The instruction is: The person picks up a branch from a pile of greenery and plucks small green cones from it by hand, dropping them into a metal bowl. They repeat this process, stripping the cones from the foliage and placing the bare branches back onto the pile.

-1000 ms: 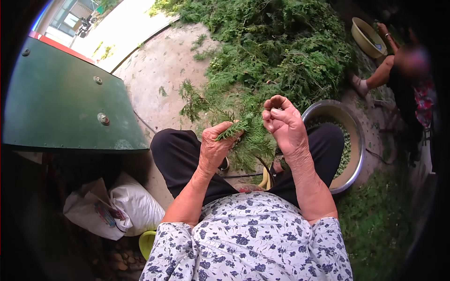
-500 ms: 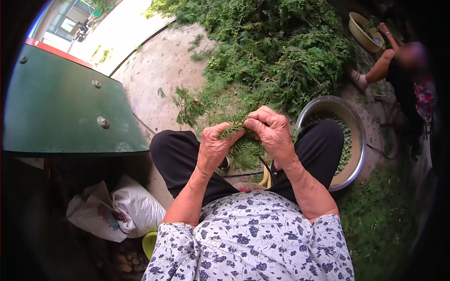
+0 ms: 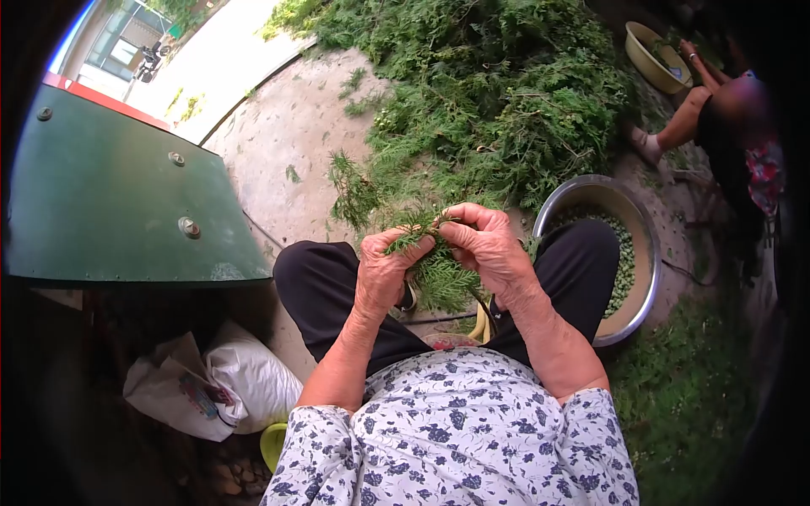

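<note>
Between my knees, both hands are closed on one green conifer sprig [image 3: 354,192] with flat, scaly leaves. My left hand [image 3: 384,268] grips it from the left, and fronds poke out over the fingers. The thumb and forefinger of my right hand [image 3: 485,244] pinch it near its middle, close to the left fingertips. Whether a small green cone sits in that pinch is too small to tell. By my right knee stands a wide metal basin [image 3: 648,282] with many small round green cones [image 3: 623,282] inside, partly hidden by the knee.
A large heap of cut conifer branches [image 3: 506,93] lies ahead. At the upper right a person [image 3: 696,118] sits by a yellowish basin [image 3: 643,63]. A green metal panel [image 3: 126,194] stands left, with white sacks [image 3: 253,379] and a yellow-green bowl [image 3: 272,443] below.
The sprig's far end has swung a little to the right. My hands stay together on it, the fingers shifting slightly.
</note>
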The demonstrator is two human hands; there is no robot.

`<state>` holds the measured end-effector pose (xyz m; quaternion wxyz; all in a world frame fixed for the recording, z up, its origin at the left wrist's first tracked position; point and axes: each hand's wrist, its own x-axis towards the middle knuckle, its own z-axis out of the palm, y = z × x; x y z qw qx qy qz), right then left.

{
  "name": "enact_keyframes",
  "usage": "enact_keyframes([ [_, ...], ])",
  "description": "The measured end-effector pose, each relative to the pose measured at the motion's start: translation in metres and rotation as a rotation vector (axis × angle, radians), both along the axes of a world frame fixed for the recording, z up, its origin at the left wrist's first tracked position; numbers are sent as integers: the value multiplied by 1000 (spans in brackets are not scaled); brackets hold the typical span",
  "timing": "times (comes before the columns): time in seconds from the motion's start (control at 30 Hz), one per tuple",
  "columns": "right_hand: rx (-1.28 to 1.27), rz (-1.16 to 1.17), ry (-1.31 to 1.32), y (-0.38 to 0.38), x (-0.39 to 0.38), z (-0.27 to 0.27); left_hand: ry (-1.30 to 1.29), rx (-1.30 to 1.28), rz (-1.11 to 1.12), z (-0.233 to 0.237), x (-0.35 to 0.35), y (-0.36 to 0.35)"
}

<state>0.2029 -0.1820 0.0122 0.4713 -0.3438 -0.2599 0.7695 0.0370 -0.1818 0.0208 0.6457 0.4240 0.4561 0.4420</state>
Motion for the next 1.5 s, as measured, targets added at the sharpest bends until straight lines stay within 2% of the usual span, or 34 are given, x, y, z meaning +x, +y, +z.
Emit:
enact_keyframes([
  [0.07, 58, -249, -155, -1, -5, 3, 36, -13, -19, 2, 2, 1],
  [0.1, 65, -331, -188, -1, -8, 4, 169, 12, -32, 3, 4, 0],
  [0.13, 58, -449, -150, 2, -2, 3, 302, 35, -46, 3, 6, 0],
  [0.2, 107, -678, -118, 11, 28, -5, 297, 100, -32, 3, 6, 3],
  [0.27, 237, -812, -229, 8, 71, -4, -204, -78, 142, 18, 9, 5],
  [0.33, 208, -910, -427, -2, 114, -2, -201, -45, 174, 8, 3, 11],
  [0.4, 164, -1007, -603, -17, 164, -26, -246, -123, 236, 3, -3, 17],
  [0.43, 86, -1026, -833, -28, 183, -30, -239, -137, 273, -1, -5, 20],
  [0.53, 68, -997, -1781, -49, 215, -49, -309, -201, 241, -14, -15, 26],
  [0.63, 167, -954, -1740, -53, 198, -35, -327, -182, 221, -19, -17, 26],
  [0.67, 249, -963, -1656, -47, 177, -23, -327, -193, 231, -20, -16, 26],
  [0.73, 300, -877, -1132, -33, 134, 0, -322, -178, 219, -19, -13, 23],
  [0.77, 284, -755, -862, -27, 112, 4, -304, -161, 198, -14, -9, 21],
  [0.83, 317, -408, -638, -16, 74, 11, -309, -116, 144, -11, -6, 19],
  [0.9, 261, -210, -556, -5, 42, 10, -292, -101, 138, -6, -1, 16],
  [1.03, 220, -74, -445, 1, 16, 2, -257, -90, 119, 8, 3, 10],
  [1.13, 176, -92, -377, -2, 15, 6, -226, -112, 123, 10, 1, 10],
  [1.2, 342, -312, -527, -3, 17, 4, -67, -31, -155, 5, -9, 14],
  [1.23, 535, -480, -698, 1, 16, -6, 21, -33, -127, 5, -2, 11],
  [1.27, 535, -481, -699, 1, 19, -7, 20, -34, -128, 8, 4, 9],
  [1.33, 303, -717, -761, 0, 30, -2, -90, -93, -42, 11, 10, 6],
  [1.4, 270, -856, -626, 1, 63, 1, -106, -70, 6, 9, 6, 11],
  [1.47, 233, -999, -715, -6, 102, -2, -174, -111, 120, 9, -3, 17],
  [1.5, 289, -1017, -1031, -12, 127, -12, -195, -129, 171, 7, -5, 20],
])
